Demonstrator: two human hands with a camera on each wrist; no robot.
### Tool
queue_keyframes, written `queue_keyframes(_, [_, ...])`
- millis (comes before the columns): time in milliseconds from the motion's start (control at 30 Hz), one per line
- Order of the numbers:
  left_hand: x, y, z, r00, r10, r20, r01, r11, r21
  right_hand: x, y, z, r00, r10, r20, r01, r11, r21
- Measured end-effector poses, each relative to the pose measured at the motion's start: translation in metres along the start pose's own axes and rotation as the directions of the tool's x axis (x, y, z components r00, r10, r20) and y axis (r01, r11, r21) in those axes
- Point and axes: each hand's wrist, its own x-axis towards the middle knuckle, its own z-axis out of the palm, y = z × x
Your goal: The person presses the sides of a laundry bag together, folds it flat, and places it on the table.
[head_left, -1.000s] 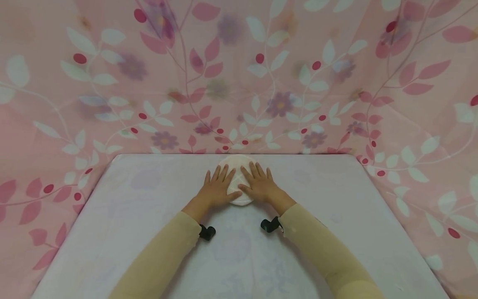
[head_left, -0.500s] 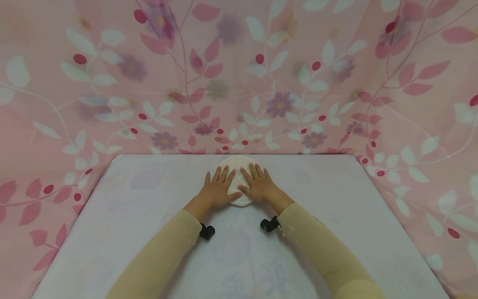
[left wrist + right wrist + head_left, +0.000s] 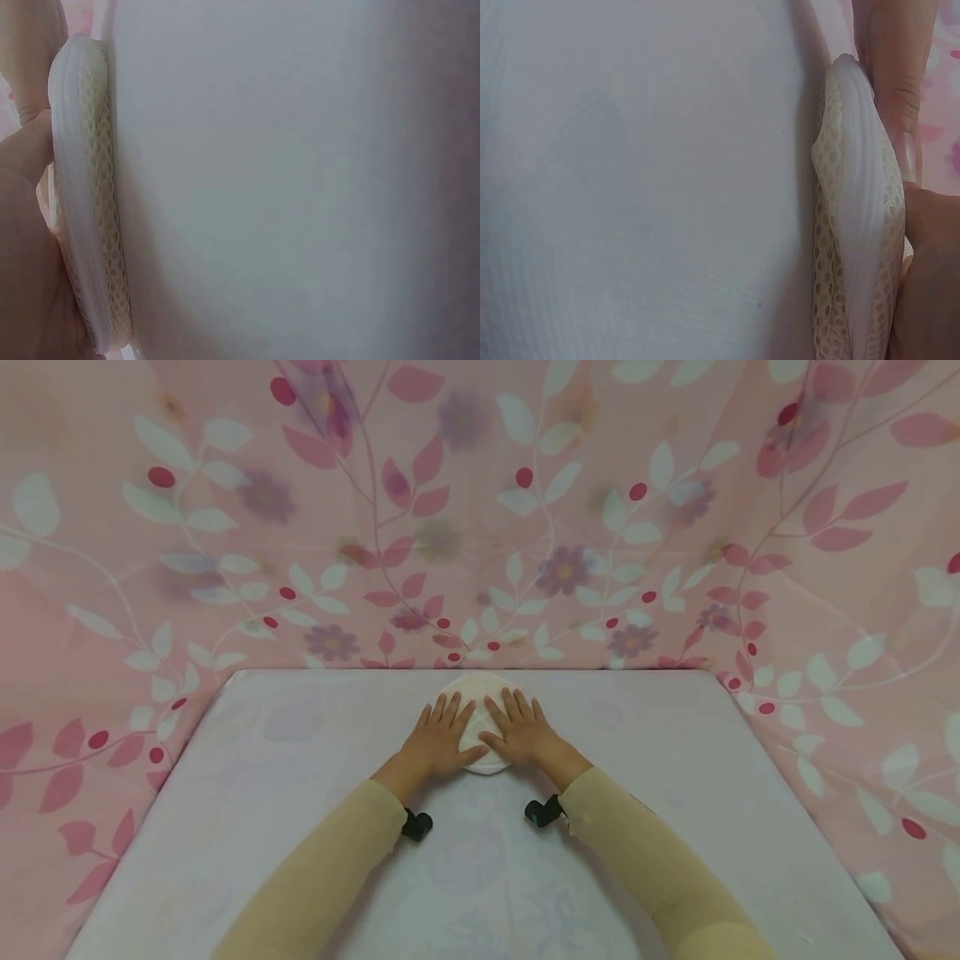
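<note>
A round, off-white mesh laundry bag (image 3: 476, 727) lies flat near the table's far edge. My left hand (image 3: 435, 743) rests on its left side, palm down with straight fingers. On its right side lies my right hand (image 3: 527, 737), fingers spread. The two thumbs meet near the front of the bag in the head view. In the left wrist view, the bag's edge (image 3: 105, 187) shows honeycomb mesh beside a smooth white zipper band. The same band runs along the bag (image 3: 859, 225) in the right wrist view. Both hands cover parts of its top.
The table (image 3: 300, 760) has a pale, faintly patterned cover. Behind it and at both sides hangs a pink floral curtain (image 3: 480, 543). Dark wrist cameras (image 3: 417, 825) stick out inward from the cuffs of the beige sleeves (image 3: 322, 868).
My left hand's outer fingers have drawn slightly closer together. My right hand and the mesh laundry bag have stayed almost in place.
</note>
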Motion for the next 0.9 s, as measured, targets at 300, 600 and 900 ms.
queue_keyframes(300, [-0.0001,0.0012,-0.0027,1.0,0.008,0.011,-0.008,1.0,-0.004,0.0012,0.0042,0.004,1.0,-0.011,-0.004,0.011,1.0,0.021])
queue_keyframes(600, [-0.0002,0.0005,-0.0007,1.0,-0.001,0.013,0.001,1.0,0.002,-0.0042,-0.0007,-0.0012,0.999,-0.033,-0.04,0.034,0.999,0.032])
queue_keyframes(900, [-0.0013,0.0002,-0.0004,1.0,0.005,0.001,-0.005,1.0,0.011,-0.0062,-0.0024,-0.0031,0.998,-0.032,-0.049,0.033,0.999,0.014])
